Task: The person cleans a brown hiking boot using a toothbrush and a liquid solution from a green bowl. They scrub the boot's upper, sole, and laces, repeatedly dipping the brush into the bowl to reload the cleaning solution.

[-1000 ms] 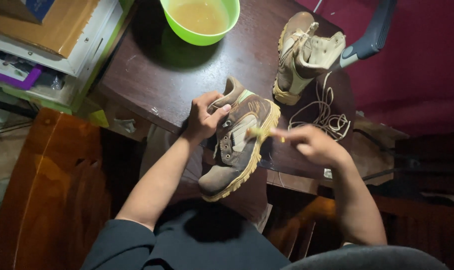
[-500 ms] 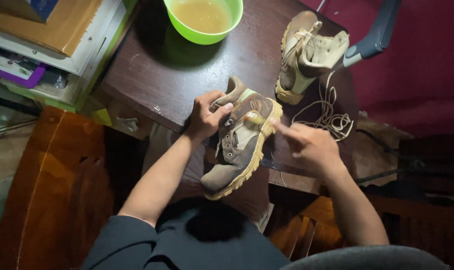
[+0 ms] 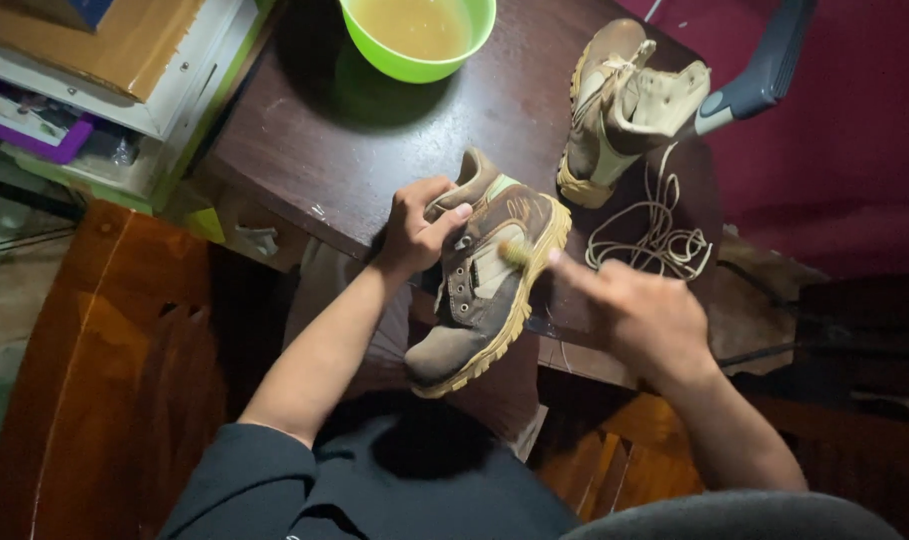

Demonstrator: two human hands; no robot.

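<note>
My dark wooden table (image 3: 304, 150) carries a green bowl (image 3: 419, 35) of murky liquid at its far edge. A second boot (image 3: 614, 105) stands near the right edge, loose laces (image 3: 654, 235) coiled just beside it

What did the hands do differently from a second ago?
The right hand slid its small brush from the sole edge onto the shoe's side. The left hand kept holding the shoe. The other shoe, laces and green bowl stayed put.
</note>
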